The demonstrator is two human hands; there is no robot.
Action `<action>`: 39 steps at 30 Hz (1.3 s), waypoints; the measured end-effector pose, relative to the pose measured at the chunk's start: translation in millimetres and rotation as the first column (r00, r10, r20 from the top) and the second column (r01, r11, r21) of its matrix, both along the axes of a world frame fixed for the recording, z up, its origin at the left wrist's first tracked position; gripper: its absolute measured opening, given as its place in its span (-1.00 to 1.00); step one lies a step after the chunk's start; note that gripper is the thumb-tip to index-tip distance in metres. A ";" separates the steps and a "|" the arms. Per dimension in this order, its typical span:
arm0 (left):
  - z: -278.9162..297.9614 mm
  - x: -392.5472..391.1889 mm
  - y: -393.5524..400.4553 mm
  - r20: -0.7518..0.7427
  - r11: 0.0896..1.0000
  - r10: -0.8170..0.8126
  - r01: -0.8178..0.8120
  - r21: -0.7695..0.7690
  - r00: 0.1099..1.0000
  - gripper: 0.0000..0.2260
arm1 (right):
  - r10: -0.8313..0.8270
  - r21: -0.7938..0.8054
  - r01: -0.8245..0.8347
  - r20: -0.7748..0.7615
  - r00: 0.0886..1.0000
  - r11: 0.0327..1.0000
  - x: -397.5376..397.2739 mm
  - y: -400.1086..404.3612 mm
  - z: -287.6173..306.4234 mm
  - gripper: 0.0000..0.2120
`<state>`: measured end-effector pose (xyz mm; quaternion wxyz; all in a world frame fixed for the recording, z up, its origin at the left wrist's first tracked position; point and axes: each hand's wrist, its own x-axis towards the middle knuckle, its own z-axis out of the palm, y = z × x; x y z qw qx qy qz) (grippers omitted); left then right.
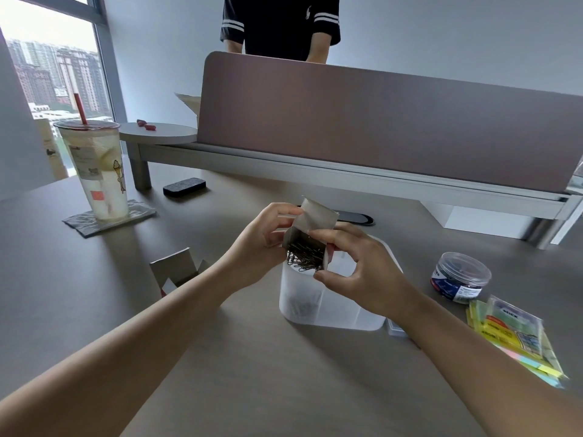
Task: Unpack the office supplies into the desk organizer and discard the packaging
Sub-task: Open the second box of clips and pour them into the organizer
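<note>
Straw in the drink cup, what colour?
Red. The straw stands in the lidded cup at far left, clearest in the head view.

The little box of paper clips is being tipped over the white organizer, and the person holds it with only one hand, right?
Not quite. Both hands hold the box of paper clips: the left hand grips one side and the right hand pinches the other. The head view shows this. The rest is right: the box is tipped over the white organizer.
</note>
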<state>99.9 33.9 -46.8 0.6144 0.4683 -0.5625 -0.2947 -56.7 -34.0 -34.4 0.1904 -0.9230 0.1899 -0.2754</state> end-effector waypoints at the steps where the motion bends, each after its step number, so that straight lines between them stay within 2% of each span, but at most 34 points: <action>1: 0.3 0.1 -0.6 0.007 1.000 0.000 0.000 0.000 1.000 -0.54 | 0.004 0.004 -0.004 0.001 1.000 1.000 -0.2 -0.3 0.1 -0.49; 10: -0.1 3.0 -5.3 0.042 1.000 0.012 -0.012 -0.005 0.999 -0.53 | -0.015 0.036 0.015 0.007 1.000 0.999 1.2 -1.6 3.6 -0.52; 19: -0.7 1.5 1.5 0.025 0.999 0.033 -0.032 -0.016 0.999 -0.51 | -0.001 -0.009 0.001 -0.007 1.000 1.000 2.5 2.5 1.0 -0.49; 27: -4.3 2.7 -0.9 0.014 0.997 0.075 -0.075 -0.017 0.997 -0.52 | 0.025 -0.058 -0.023 0.028 0.999 0.998 1.1 3.6 3.4 -0.55; 39: -5.5 4.9 -2.7 0.043 0.998 0.064 -0.064 -0.005 0.997 -0.53 | 0.042 -0.026 -0.041 0.035 0.998 0.999 -0.7 -0.7 7.9 -0.38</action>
